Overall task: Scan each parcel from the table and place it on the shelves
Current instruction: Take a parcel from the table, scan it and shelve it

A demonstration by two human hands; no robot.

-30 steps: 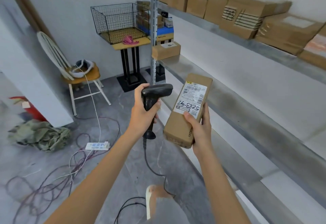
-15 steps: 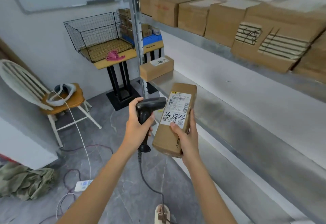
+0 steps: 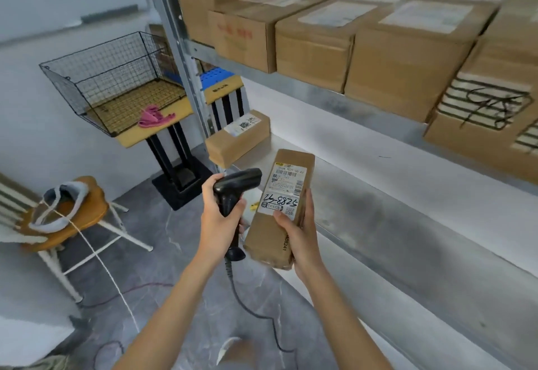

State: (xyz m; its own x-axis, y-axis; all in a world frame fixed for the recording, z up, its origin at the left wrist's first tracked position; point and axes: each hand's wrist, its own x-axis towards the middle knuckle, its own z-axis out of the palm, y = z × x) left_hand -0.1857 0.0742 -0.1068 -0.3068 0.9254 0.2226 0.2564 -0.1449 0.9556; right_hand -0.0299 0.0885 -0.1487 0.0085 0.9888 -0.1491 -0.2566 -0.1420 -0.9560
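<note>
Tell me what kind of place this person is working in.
Probably a small parcel storeroom or pickup point: metal shelves lined with cardboard boxes, a labelled parcel in the right hand, and a barcode scanner in the left hand.

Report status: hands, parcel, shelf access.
Left hand grips scanner. Right hand holds labelled parcel. Middle shelf open beside it, nothing blocking.

The left hand [image 3: 217, 218] grips a black barcode scanner [image 3: 233, 192], its head at nine o'clock of the labelled cardboard parcel [image 3: 279, 209] held by the right hand [image 3: 300, 233]. Metal shelves [image 3: 378, 224] stand at three o'clock.
</note>
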